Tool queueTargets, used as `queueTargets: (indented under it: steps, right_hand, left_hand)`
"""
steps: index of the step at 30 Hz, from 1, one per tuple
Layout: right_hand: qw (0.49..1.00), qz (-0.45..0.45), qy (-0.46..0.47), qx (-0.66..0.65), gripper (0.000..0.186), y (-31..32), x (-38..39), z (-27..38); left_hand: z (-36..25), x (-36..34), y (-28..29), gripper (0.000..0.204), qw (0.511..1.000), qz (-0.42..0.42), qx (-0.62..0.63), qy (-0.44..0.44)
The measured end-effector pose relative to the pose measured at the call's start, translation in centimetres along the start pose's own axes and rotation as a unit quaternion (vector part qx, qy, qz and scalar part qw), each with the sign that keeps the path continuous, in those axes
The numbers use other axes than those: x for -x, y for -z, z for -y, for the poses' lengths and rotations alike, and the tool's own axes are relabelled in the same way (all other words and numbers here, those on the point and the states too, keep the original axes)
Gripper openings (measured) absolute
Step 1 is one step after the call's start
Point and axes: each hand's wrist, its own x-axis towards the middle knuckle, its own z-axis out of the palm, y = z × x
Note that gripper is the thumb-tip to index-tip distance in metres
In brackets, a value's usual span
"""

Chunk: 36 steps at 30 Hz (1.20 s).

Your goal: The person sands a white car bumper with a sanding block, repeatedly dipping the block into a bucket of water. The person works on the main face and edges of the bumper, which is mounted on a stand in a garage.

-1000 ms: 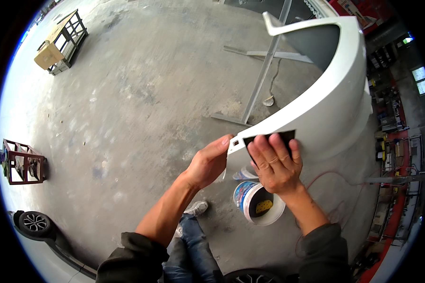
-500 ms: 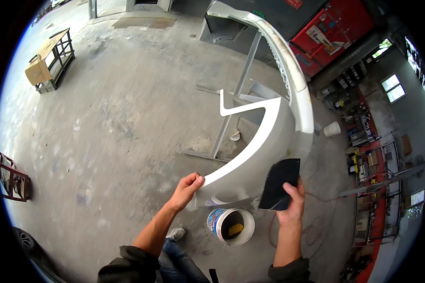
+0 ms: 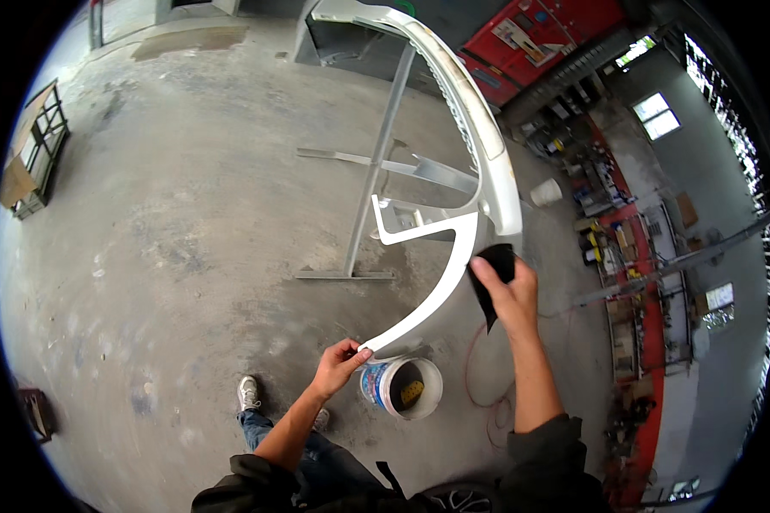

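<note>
A long curved white car bumper (image 3: 509,198) rests over a metal stand (image 3: 376,154), with a cut-out near the middle. My left hand (image 3: 340,369) pinches the near tip of the bumper, thumb on top. My right hand (image 3: 513,299) grips a black sheet, apparently sandpaper (image 3: 488,291), against or beside the bumper's right side; whether they touch I cannot tell. Below the near tip stands a white bucket (image 3: 432,389) with a blue label and a yellow perforated sponge (image 3: 412,392) inside.
A red cabinet (image 3: 547,26) stands at the back, and cluttered shelves (image 3: 624,291) line the right, near a small white bucket (image 3: 546,192) and a red hose (image 3: 475,359) on the concrete floor (image 3: 188,256). A wooden-topped rack (image 3: 34,154) stands at the far left.
My view has shifted, showing more of the far bumper and stand. My right hand, earlier pressed flat on the sheet, now grips it thumb-up, farther along the bumper; my left still holds the tip.
</note>
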Motion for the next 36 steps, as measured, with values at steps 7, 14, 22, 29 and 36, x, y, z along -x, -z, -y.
queueTargets:
  steps: [7, 14, 22, 29, 36]
  right_hand:
    - [0.945, -0.218, 0.059, 0.237, 0.040, -3.6, -5.4, 3.1]
    - [0.967, -0.162, 0.035, 0.196, 0.032, -4.5, 0.5, 0.3]
    - [0.947, -0.233, 0.075, 0.206, 0.034, -5.1, 0.0, -0.7]
    - [0.984, -0.103, -0.096, 0.106, 0.034, -7.8, 11.8, -5.3]
    - [0.980, -0.157, -0.092, 0.080, 0.039, -8.1, 9.2, -4.1]
  left_hand:
    - [1.0, 0.3, -2.4, 0.019, 0.996, -0.034, 0.068, 0.037]
    - [2.2, -0.9, -2.4, 0.028, 0.995, -0.045, 0.078, 0.035]
    - [1.3, -0.7, -3.7, 0.021, 0.989, -0.034, 0.133, 0.058]
    - [1.4, -0.6, -3.4, 0.020, 0.982, -0.018, 0.175, 0.068]
    - [1.7, -0.5, -2.4, 0.017, 0.992, -0.009, 0.112, 0.051]
